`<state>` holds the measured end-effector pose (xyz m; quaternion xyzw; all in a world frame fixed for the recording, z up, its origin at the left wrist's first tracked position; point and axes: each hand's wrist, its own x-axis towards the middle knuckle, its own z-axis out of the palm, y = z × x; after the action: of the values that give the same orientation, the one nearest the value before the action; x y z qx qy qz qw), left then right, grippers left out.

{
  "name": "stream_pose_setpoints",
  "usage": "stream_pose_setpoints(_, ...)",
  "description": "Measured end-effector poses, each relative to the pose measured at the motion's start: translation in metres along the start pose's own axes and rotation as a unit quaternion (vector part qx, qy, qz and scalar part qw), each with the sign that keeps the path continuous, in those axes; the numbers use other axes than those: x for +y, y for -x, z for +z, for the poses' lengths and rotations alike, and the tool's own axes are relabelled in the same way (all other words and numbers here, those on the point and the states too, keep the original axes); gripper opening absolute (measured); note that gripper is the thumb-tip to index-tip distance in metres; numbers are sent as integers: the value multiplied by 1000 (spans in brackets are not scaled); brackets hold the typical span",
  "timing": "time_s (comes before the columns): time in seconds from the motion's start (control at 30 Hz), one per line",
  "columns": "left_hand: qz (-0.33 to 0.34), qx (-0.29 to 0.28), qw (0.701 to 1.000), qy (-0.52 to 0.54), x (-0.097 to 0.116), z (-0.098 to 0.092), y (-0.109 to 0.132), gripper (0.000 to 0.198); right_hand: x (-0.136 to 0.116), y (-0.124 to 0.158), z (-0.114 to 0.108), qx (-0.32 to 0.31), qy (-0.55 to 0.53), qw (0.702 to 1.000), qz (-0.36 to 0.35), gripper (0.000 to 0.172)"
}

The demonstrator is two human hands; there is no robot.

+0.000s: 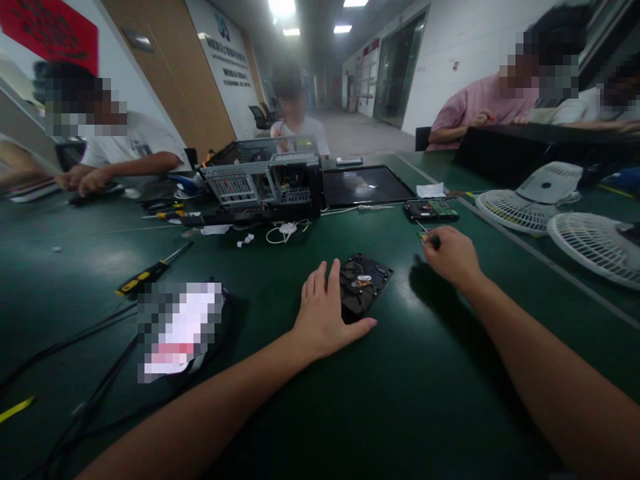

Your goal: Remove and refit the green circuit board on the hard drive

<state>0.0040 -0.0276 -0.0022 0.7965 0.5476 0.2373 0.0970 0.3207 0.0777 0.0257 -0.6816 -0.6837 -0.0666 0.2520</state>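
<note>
My left hand (320,307) is spread with its fingers apart at the left edge of a dark hard drive (367,281) that lies on the green table. The thumb extends below the drive's near corner. Raised over the table to the right, my right hand (453,253) is closed around a small screwdriver (435,242). Its thin shaft points up and left, toward a second hard drive (431,211) with a green circuit board. Whether the tip touches that drive I cannot tell. A small greenish piece (424,236) shows beside the shaft.
An opened computer case (265,180) stands at the back, beside a dark flat panel (367,185). White fan grilles (520,207) lie at right. On the left are a yellow-black screwdriver (150,275), a pixelated packet (183,327) and black cables (95,383). Other people sit around the table.
</note>
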Motion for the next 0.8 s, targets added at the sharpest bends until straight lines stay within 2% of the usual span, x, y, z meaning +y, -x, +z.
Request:
stream_pose_setpoints(0.07,-12,-13,1000,-14,2,1,2,126,24,-6,9,-30,59,998,9,39)
stream_pose_setpoints(0.13,-19,-22,999,-16,3,1,2,125,34,-7,13,-89,88,992,-5,47)
stream_pose_setpoints(0.23,-8,-33,999,0,2,-1,0,119,25,-6,9,-147,121,982,-16,53)
stream_pose_setpoints(0.33,19,-43,999,20,-4,-4,-4,113,8,-3,0,-181,149,972,14,54)
stream_pose_setpoints(0.47,58,-58,996,36,-16,-10,-13,109,3,-3,-8,-181,157,969,59,55)
stream_pose_setpoints(0.57,79,-73,993,40,-22,-12,-17,104,10,-4,-5,-154,144,973,92,70)
stream_pose_setpoints(0.67,59,-56,996,21,-24,-10,-18,109,18,-4,2,-184,122,969,109,96)
stream_pose_setpoints(0.8,6,-16,1000,-12,-22,-5,-17,118,20,-4,9,-222,124,963,83,101)
